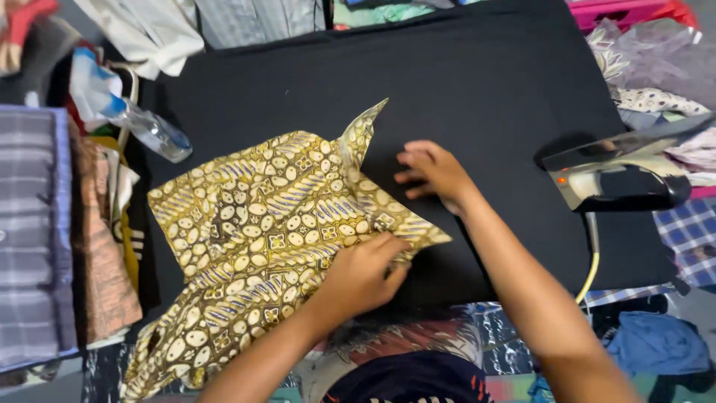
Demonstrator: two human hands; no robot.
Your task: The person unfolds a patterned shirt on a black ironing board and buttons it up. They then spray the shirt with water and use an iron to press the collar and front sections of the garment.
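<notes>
A yellow-and-brown patterned batik garment lies spread on a black ironing surface, its lower part hanging over the near edge. My left hand presses down on the garment's right edge, fingers closed on the cloth. Just right of a pointed flap that sticks up, my right hand rests on the black surface with its fingers curled, touching the garment's edge.
An electric iron stands on its heel at the right edge, with a yellow cord hanging down. A clear spray bottle lies at the left. Folded and piled clothes surround the surface on the left, top and right.
</notes>
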